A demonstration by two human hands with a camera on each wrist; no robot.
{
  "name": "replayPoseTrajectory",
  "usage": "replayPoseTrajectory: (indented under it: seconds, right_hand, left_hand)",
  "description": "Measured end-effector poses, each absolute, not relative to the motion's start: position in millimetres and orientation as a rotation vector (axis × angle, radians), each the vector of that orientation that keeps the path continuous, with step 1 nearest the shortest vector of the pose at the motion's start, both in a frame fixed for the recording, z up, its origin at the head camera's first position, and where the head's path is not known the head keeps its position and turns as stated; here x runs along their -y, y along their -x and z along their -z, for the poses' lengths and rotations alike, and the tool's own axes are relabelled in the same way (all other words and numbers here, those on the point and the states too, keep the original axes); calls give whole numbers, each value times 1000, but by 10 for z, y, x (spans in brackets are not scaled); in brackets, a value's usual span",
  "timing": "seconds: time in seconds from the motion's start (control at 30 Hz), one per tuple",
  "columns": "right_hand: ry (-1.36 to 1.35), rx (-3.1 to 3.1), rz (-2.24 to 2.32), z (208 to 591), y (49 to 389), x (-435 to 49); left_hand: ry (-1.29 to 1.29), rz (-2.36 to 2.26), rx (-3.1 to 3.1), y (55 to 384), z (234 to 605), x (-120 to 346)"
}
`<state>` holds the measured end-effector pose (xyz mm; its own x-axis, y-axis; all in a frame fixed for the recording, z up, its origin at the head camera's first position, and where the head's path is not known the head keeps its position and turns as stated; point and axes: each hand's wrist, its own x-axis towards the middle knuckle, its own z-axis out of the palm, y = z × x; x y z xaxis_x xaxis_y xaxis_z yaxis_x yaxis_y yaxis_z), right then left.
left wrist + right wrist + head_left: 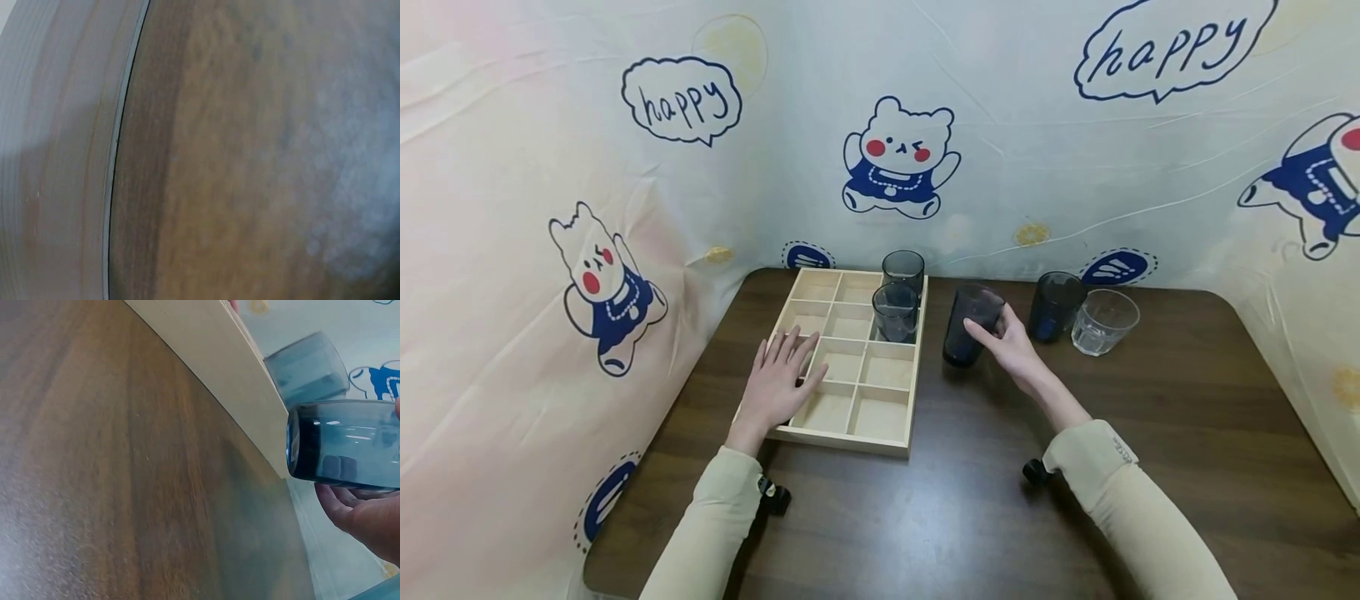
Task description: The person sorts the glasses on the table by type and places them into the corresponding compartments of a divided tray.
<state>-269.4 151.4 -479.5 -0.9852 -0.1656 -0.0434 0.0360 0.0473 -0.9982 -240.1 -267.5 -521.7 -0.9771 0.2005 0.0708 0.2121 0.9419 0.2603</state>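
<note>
We grip a tilted dark glass [962, 327] in our right hand [1011, 352], beside the wooden tray [850, 440], our left hand [781, 379] lying straight-fingered over its left side, two smoky glasses [895, 313] standing inside it

left hand [777, 385]: pretty much palm down
left fingers [784, 346]: straight-ish, fanned a bit
left thumb [814, 382]: poking out sideways
right hand [1013, 352]: curled in a grip, thumb on the near side
left arm [711, 517]: stretched forward, long-sleeved
right arm [1138, 508]: same deal, just angled inward more
</note>
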Motion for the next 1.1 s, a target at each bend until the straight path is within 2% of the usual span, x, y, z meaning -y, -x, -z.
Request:
replayPoseTrajectory:
  seconds: [1.1]
  right_hand:
    - [267,-2153,2069,4673,2394,-1105]
  left_hand:
    - [330,420,3058,2401,5202,2668]
